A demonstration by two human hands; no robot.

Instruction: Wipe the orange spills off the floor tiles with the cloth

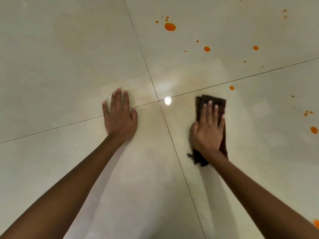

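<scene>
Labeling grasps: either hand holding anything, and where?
Right hand presses flat on the middle of the brown cloth, not gripping it. Left hand lies flat on bare tile.

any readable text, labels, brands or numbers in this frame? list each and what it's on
None: no text, label, brand, number or sign shows anywhere in this view.
Brown cloth under the right hand: no tag or print visible.
Floor tiles: plain glossy surface, only grout lines, a light glare and orange spills.
Left hand: flat on the tile, bare, nothing written on it.
</scene>
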